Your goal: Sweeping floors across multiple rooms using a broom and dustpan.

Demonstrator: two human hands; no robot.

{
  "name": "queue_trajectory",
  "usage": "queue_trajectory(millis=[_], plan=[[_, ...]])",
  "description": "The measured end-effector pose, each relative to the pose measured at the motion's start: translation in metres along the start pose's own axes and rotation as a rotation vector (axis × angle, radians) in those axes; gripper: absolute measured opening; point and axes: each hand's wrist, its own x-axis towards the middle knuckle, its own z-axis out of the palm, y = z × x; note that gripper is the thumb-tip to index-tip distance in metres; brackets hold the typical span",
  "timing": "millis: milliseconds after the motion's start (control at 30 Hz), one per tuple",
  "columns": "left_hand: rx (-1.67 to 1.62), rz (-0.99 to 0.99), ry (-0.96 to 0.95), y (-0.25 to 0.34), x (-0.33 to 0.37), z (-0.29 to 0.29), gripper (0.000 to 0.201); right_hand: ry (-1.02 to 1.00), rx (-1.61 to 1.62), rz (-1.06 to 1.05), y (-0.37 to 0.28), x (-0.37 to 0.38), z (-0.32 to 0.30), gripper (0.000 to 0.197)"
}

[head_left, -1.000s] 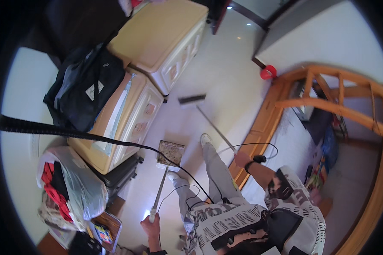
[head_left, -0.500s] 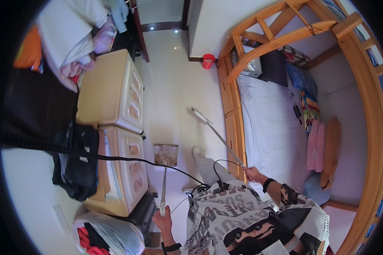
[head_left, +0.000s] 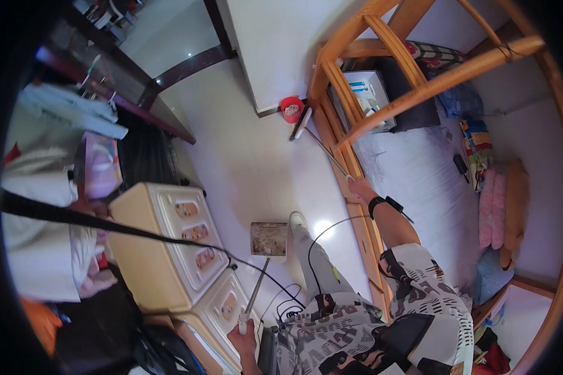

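Note:
My left hand (head_left: 243, 336) is closed around the white grip of a long-handled dustpan (head_left: 268, 240). Its pan rests on the floor left of my shoe, brown and dirty inside. My right hand (head_left: 360, 187), stretched forward beside the bed frame, grips the handle end of a broom (head_left: 327, 150). The broom's head (head_left: 300, 124) is on the floor by the foot of the bed, right next to a small red bin (head_left: 291, 109). From this view I cannot tell whether broom head and bin touch.
A wooden bunk bed (head_left: 364, 249) runs along the right. Cream drawer cabinets (head_left: 169, 250) line the left, with piled clothes beyond. A black cable (head_left: 131, 231) crosses in front of me. The pale tiled floor (head_left: 231, 156) leads to a doorway (head_left: 197, 65).
I have stepped forward, and the view has turned. My right hand has reached ahead, bringing the broom head beside the red bin. The dustpan has moved forward along the floor with me.

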Motion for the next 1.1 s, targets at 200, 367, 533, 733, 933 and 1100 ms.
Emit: queue_trajectory(millis=[200, 367, 533, 733, 933, 1100], plan=[[0.196, 0.086, -0.117, 0.100, 0.090, -0.004, 0.029, -0.374, 0.207, 0.226, -0.096, 0.036, -0.069, 0.051], [0.289, 0.257, -0.126, 0.170, 0.156, -0.003, 0.029, -0.402, -0.135, -0.027, -0.066, 0.041, -0.071, 0.044], [0.355, 0.333, -0.267, 0.217, 0.229, -0.011, 0.027, -0.374, -0.108, -0.017, -0.012, 0.014, -0.009, 0.039], [0.319, 0.439, -0.319, 0.242, 0.321, -0.050, 0.028, -0.505, 0.067, 0.447, 0.012, -0.195, 0.043, 0.069], [0.249, 0.483, -0.355, 0.281, 0.391, -0.084, 0.025, -0.174, -0.251, 0.575, -0.039, -0.365, 0.054, 0.074], [0.239, 0.485, -0.403, 0.274, 0.430, -0.112, 0.024, -0.417, -0.120, 0.458, -0.109, -0.273, 0.059, 0.078]])
